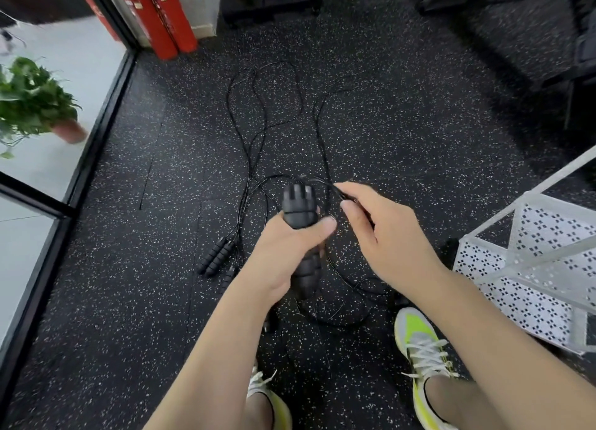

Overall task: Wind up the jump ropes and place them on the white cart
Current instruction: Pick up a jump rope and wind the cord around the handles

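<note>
Head view: left hand (292, 236) grips the handles (298, 215), right hand (383, 233) pinches the cord (325, 158); slack could snag the floor ropes (248, 132) at frame centre.

The left hand (287, 249) grips bundled handles (298, 215) at centre, with the right hand (380, 233) just right of it pinching a cord (338, 192). More handles (215, 256) lie on the floor (129, 268) to the left, cords looping ahead. The cart (532, 268) stands right; a plant (32, 100) far left.
</note>
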`<move>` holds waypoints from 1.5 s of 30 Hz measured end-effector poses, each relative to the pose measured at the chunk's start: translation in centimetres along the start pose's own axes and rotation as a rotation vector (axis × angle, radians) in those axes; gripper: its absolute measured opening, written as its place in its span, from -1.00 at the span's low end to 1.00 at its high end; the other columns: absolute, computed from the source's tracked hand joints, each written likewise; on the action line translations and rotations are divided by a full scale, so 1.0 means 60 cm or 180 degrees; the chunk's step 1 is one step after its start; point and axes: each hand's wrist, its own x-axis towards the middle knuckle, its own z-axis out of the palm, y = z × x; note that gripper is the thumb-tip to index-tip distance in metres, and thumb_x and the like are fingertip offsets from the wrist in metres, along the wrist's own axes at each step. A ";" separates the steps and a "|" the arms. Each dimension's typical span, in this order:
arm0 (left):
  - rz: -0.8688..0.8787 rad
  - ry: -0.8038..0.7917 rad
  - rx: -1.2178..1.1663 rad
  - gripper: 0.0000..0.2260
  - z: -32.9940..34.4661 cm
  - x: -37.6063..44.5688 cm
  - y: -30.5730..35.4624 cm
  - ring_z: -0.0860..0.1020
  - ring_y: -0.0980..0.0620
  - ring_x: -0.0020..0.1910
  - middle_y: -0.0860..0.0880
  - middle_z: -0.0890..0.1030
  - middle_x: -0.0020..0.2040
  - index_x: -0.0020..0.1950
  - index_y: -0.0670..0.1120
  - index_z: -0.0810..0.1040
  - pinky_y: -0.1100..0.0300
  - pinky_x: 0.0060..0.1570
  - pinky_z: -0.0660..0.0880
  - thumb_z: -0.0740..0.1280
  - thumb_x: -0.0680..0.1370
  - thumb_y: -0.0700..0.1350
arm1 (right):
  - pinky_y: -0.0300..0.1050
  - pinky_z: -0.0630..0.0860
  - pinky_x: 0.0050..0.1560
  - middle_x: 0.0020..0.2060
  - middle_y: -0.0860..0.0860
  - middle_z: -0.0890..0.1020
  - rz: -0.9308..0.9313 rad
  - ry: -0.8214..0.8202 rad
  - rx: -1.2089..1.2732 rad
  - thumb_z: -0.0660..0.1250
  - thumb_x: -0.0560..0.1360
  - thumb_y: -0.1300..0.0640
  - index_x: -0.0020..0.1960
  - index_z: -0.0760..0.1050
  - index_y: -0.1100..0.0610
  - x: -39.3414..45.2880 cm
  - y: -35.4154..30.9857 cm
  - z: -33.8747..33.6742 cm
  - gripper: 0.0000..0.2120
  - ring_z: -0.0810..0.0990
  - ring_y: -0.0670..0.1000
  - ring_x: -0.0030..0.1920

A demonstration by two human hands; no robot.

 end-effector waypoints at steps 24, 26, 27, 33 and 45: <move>0.0313 0.0414 -0.3573 -0.89 -0.003 0.016 0.038 0.50 0.04 -0.25 -0.03 0.52 -0.16 0.03 -0.13 0.46 0.17 -0.12 0.53 0.23 0.56 -0.30 | -0.29 0.46 0.03 0.12 -0.25 0.51 0.0190 -0.0441 0.0618 0.06 0.71 0.00 0.57 0.20 -0.08 -0.069 -0.046 0.072 -0.58 0.56 -0.21 0.00; 0.0412 0.0533 -0.3390 -0.88 0.009 0.012 0.040 0.53 0.02 -0.26 -0.05 0.54 -0.16 0.04 -0.14 0.47 0.14 -0.14 0.55 0.25 0.56 -0.33 | -0.29 0.41 -0.03 -0.11 -0.27 0.60 0.1246 -0.0376 0.1384 0.07 0.67 -0.21 0.40 0.34 -0.19 -0.063 -0.062 0.079 -0.66 0.56 -0.25 -0.13; 0.0479 0.0626 -0.3170 -0.87 0.019 0.006 0.040 0.54 0.01 -0.27 -0.07 0.55 -0.18 0.04 -0.15 0.48 0.12 -0.17 0.56 0.25 0.57 -0.34 | -0.20 0.42 -0.11 -0.25 -0.21 0.59 0.1696 -0.0337 0.1667 0.05 0.63 -0.32 0.26 0.46 -0.18 -0.058 -0.067 0.081 -0.63 0.53 -0.21 -0.27; 0.0900 0.0915 -0.1819 -0.68 0.086 -0.033 0.033 0.65 -0.05 -0.11 -0.07 0.68 -0.15 -0.13 0.01 0.66 -0.04 0.05 0.58 0.27 0.60 -0.36 | -0.20 0.22 -0.49 -0.40 0.07 0.49 0.2955 0.0401 0.3105 0.24 0.56 -0.34 -0.19 0.61 0.07 -0.028 -0.067 0.081 -0.50 0.36 -0.04 -0.50; 0.0731 0.0553 -0.1497 -0.63 0.059 -0.017 0.037 0.65 -0.02 0.18 -0.07 0.69 0.20 0.18 -0.05 0.59 -0.11 0.33 0.53 0.54 0.39 -0.16 | -0.23 0.36 -0.56 -0.58 -0.09 0.41 0.2329 0.0736 0.2195 0.37 0.56 -0.17 -0.27 0.55 0.20 0.007 -0.023 0.021 -0.55 0.39 -0.09 -0.55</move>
